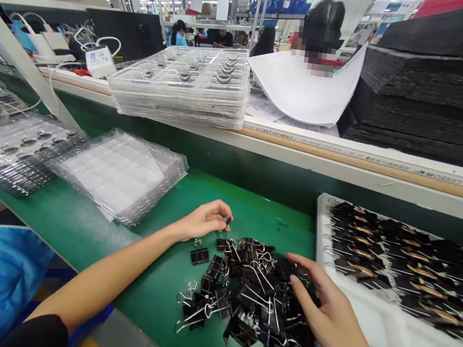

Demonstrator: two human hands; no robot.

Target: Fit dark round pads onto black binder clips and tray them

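Note:
A heap of black binder clips (258, 296) with silver wire handles lies on the green tabletop. Beyond the heap's upper left edge, my left hand (203, 221) pinches a small black piece (227, 221) between its fingertips; its exact kind is too small to make out. One loose binder clip (199, 256) rests just below that hand. On the heap's right side is my right hand (325, 302), thumb and forefinger apart, their tips beside the clips. Whether it touches one I cannot tell, and its other fingers are partly hidden.
At right, a white foam tray (321, 236) bears rows of black parts with clips. Stacked clear plastic trays (129, 171) lie at left, more (182, 90) on the shelf above. A shelf edge (344, 157) crosses behind. A person (323, 26) sits beyond papers and black foam sheets (428, 103).

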